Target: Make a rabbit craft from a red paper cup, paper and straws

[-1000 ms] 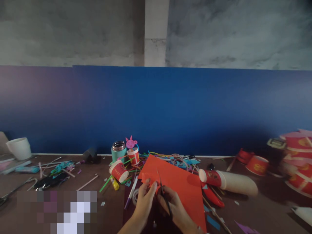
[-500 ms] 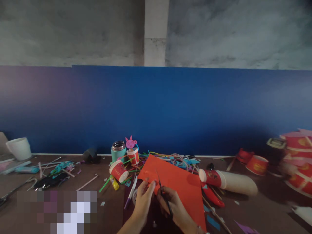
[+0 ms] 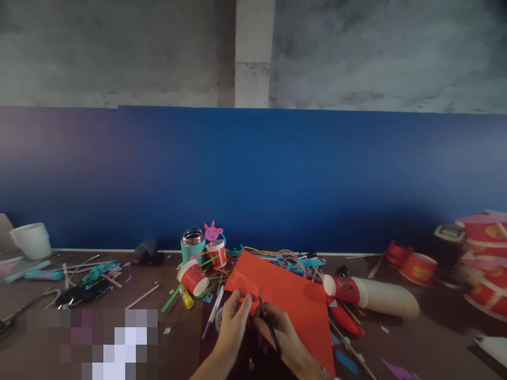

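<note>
Red-orange paper sheet [image 3: 297, 295], large and flat, lies aslant on the dark brown tabletop [image 3: 178, 351] directly before the person, its far edge near a heap of coloured strips and sticks [image 3: 295, 263]. Left hand [image 3: 234, 319]: thumb and fingers drawn together, pinching a bit of red-orange paper over the sheet's left part; cannot tell whether this bit is separate from the sheet. Right hand [image 3: 279, 327]: fingers curled around the black handles of slim metal-bladed scissors [image 3: 273, 335], blades pointing away from the body, just beside the left fingertips; blade gap too small to read. Left of the left hand: white marker with purple end [image 3: 214, 312]. Farther left: yellow glue stick [image 3: 186, 298], near a red-and-white paper cup [image 3: 193, 278] tipped over. Behind that cup, an open teal jar with metal rim [image 3: 193, 247] stands upright. Right of the sheet: cream cylinder with red left end [image 3: 388, 299], lying on its side.
</note>
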`<state>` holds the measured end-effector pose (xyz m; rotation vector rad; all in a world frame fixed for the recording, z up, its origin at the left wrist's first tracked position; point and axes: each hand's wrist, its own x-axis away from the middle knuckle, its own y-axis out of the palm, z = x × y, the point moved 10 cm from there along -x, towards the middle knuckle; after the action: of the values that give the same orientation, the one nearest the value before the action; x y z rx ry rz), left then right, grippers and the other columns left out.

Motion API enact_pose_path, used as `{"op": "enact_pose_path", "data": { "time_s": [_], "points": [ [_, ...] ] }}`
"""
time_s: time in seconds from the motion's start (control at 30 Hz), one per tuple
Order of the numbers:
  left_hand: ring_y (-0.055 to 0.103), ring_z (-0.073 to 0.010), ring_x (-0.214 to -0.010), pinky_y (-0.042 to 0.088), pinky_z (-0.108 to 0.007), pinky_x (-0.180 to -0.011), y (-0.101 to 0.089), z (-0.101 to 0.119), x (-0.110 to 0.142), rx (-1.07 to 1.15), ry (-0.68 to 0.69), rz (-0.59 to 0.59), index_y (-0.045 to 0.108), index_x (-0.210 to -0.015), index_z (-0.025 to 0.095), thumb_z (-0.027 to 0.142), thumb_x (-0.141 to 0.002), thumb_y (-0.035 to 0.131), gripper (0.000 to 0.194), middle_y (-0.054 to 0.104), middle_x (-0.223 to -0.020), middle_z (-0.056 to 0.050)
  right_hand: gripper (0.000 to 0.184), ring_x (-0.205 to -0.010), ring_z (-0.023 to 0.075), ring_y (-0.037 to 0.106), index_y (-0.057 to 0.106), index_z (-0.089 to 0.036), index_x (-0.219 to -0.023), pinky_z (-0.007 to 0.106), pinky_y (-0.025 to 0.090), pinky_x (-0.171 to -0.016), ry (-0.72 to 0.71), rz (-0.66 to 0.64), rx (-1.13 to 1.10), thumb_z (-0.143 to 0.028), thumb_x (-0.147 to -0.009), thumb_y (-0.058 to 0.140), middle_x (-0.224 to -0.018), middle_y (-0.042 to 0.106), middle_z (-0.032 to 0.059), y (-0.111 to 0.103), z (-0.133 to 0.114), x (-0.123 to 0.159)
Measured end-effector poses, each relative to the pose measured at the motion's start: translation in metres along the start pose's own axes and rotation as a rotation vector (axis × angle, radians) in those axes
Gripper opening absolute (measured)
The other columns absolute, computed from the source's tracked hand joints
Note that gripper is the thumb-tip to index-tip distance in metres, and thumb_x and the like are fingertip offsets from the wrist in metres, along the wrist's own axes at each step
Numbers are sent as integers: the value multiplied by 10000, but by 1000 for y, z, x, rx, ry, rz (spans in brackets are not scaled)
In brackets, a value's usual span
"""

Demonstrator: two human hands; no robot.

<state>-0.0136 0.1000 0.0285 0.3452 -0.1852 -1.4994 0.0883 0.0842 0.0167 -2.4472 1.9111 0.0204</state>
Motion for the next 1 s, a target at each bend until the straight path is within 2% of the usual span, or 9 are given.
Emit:
{"op": "enact_pose_path", "data": {
  "time_s": [0.2, 0.43, 0.6, 0.73, 1.0],
  "points": [
    [557, -172, -694, 427, -246, -669, 2, 2, -2, -18, 36, -35, 647, -686, 156, 482, -667, 695, 331, 630, -702, -43, 471, -322, 48, 369, 492, -177, -688, 157, 280, -329, -9, 19, 1, -616, -641, 657, -393, 437, -87, -3, 3, -2],
    [477, -115, -577, 375, -201, -558, -3, -4, -3, -32, 26, 1, 620, -659, 159, 482, -684, 682, 330, 545, -603, 13, 485, -306, 46, 347, 505, -173, -702, 157, 258, -319, 12, 6, -7, -623, -624, 668, -376, 423, -93, -2, 5, -2],
    [436, -100, -522, 345, -196, -506, -4, -2, -2, -19, -11, 30, 625, -650, 160, 531, -615, 712, 383, 543, -591, 17, 511, -312, 47, 346, 512, -171, -700, 158, 255, -319, 0, 6, -5, -665, -635, 630, -382, 416, -88, -2, 4, -1],
    [363, -78, -474, 310, -193, -472, -6, 1, -1, -24, -14, 62, 602, -619, 161, 560, -590, 714, 415, 477, -534, 45, 520, -296, 42, 326, 503, -174, -692, 157, 240, -307, -6, -1, -4, -676, -631, 623, -375, 398, -94, -1, 7, -3],
    [332, -78, -460, 262, -201, -447, -2, 6, 1, -64, 6, 27, 576, -635, 169, 579, -640, 664, 420, 386, -491, 69, 497, -293, 50, 366, 504, -168, -725, 152, 269, -305, 19, -17, 38, -645, -654, 623, -379, 447, -86, -2, 13, -3]
  ]
}}
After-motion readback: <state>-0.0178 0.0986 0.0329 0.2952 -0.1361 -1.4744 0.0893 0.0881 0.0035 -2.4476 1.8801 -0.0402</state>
